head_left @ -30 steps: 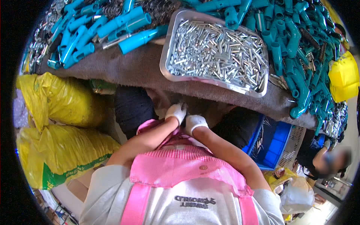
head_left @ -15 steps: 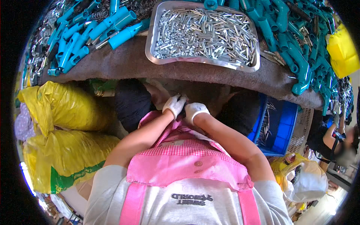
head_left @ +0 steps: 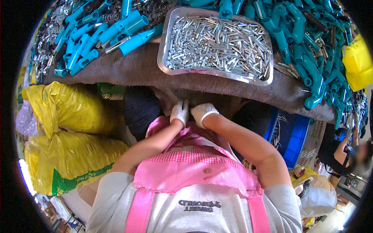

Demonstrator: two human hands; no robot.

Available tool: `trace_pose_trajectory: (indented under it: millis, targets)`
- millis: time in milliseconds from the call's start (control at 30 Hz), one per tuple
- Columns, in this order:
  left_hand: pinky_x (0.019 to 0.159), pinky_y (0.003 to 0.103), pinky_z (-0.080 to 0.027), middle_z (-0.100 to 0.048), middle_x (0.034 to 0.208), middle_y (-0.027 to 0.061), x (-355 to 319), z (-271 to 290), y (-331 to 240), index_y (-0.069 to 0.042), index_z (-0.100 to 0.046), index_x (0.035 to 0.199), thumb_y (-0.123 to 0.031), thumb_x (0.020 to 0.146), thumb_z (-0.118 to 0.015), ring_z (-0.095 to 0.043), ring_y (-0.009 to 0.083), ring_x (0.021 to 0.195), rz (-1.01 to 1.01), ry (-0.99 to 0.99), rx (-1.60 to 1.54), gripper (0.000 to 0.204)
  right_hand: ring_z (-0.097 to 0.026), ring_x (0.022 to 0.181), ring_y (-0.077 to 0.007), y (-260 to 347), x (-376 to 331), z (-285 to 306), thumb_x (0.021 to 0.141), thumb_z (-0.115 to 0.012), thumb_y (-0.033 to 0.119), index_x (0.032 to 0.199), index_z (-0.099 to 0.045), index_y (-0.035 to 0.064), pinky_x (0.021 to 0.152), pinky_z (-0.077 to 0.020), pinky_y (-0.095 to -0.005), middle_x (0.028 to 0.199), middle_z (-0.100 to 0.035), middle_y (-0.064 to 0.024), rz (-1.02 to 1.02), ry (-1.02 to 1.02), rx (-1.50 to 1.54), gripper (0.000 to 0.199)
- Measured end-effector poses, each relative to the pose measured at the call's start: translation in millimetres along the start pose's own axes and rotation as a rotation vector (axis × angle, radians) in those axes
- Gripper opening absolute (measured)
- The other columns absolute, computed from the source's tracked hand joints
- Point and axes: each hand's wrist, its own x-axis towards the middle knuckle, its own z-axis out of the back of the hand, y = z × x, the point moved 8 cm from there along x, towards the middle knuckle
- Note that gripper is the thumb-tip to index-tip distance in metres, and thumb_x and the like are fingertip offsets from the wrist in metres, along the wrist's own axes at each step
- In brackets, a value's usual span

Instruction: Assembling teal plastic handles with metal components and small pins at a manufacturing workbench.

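Since the earlier frame both gloved hands had stayed together below the bench (head_left: 128,70) edge, shifting little. The left hand (head_left: 180,113) and right hand (head_left: 202,112) sat side by side, fingers curled; whether either held anything could not be told. Above them, on the bench, stood a metal tray (head_left: 165,46) of small silver tubes (head_left: 217,42), flanked by blue plastic handles (head_left: 128,31).

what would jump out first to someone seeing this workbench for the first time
A shiny metal tray heaped with small silver pins sits at the top centre of the brown-covered bench, with piles of blue plastic tubes to either side. Just below the bench edge, the left hand and right hand, both in white gloves, meet close together above a pink apron. Bulging yellow sacks stand at the left.
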Motion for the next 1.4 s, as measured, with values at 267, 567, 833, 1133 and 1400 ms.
trace_pose_trajectory:
  millis: [267, 567, 833, 1133, 1400]
  targets:
    - [0.077, 0.052, -0.042, -0.059, 0.090, 0.0274, 10.6, -38.6, 40.6, 0.001, -0.063, 0.091, -0.039, 0.091, -0.040, -0.056, 0.0439, 0.088, 0.036, -0.062, 0.037, 0.046, -0.065, 0.087, -0.0315, -16.3, 36.4, -40.4, 0.079, -0.053, 0.015, 0.087, -0.070, 0.0083, 0.073, -0.0521, -0.0416, 0.093, -0.066, -0.0179, -0.048, -0.058, 0.079, 0.021]
    - [0.081, 0.049, -0.043, -0.060, 0.098, 0.0258, 19.0, -36.1, 6.2, -0.001, -0.061, 0.100, -0.038, 0.090, -0.038, -0.055, 0.0430, 0.092, -0.107, 0.199, 0.207, 0.044, -0.063, 0.089, -0.0347, -12.4, 22.3, -63.1, 0.073, -0.059, 0.026, 0.088, -0.069, 0.0040, 0.077, -0.0502, -0.0422, 0.093, -0.065, -0.0207, -0.194, -0.044, 0.329, 0.028]
    - [0.079, 0.049, -0.045, -0.060, 0.093, 0.0255, 31.1, -25.4, -4.6, -0.002, -0.061, 0.095, -0.036, 0.090, -0.041, -0.058, 0.0410, 0.088, -0.040, 0.151, 0.239, 0.040, -0.064, 0.083, -0.0348, -17.4, 22.5, -44.5, 0.075, -0.059, 0.031, 0.084, -0.069, 0.0034, 0.073, -0.0510, -0.0427, 0.089, -0.066, -0.0194, -0.207, -0.120, 0.357, 0.030]
    - [0.084, 0.048, -0.042, -0.057, 0.101, 0.0300, 17.8, -28.6, 22.6, 0.000, -0.057, 0.107, -0.038, 0.092, -0.039, -0.053, 0.0433, 0.098, -0.026, 0.021, 0.058, 0.044, -0.063, 0.090, -0.0335, -17.0, 31.3, -45.3, 0.076, -0.057, 0.023, 0.093, -0.066, 0.0052, 0.078, -0.0505, -0.0426, 0.096, -0.065, -0.0190, -0.121, -0.080, 0.190, 0.026]
    - [0.081, 0.050, -0.041, -0.057, 0.097, 0.0305, -4.8, -14.9, 20.2, 0.003, -0.057, 0.100, -0.034, 0.092, -0.040, -0.054, 0.0458, 0.094, 0.031, -0.104, -0.149, 0.042, -0.063, 0.089, -0.0340, -0.1, 16.6, -2.7, 0.072, -0.060, 0.017, 0.093, -0.066, 0.0031, 0.078, -0.0506, -0.0423, 0.094, -0.065, -0.0184, 0.111, 0.050, -0.048, 0.026]
